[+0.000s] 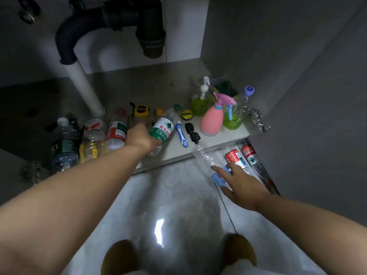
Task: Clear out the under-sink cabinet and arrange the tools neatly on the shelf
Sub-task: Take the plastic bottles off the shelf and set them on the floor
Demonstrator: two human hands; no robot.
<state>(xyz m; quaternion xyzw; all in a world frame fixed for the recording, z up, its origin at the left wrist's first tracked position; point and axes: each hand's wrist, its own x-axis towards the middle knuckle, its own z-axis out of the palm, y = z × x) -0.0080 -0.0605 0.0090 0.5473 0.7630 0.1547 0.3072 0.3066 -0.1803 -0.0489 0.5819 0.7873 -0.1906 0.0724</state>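
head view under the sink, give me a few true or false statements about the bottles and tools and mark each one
1. The left grip holds the green-label bottle. True.
2. The pink spray bottle lies on its side. False: it stands upright.
3. The right grip touches the clear bottle with the blue label. True.
4. The yellow tape measure is in the right grip. False: it sits on the cabinet floor, beyond the left grip.
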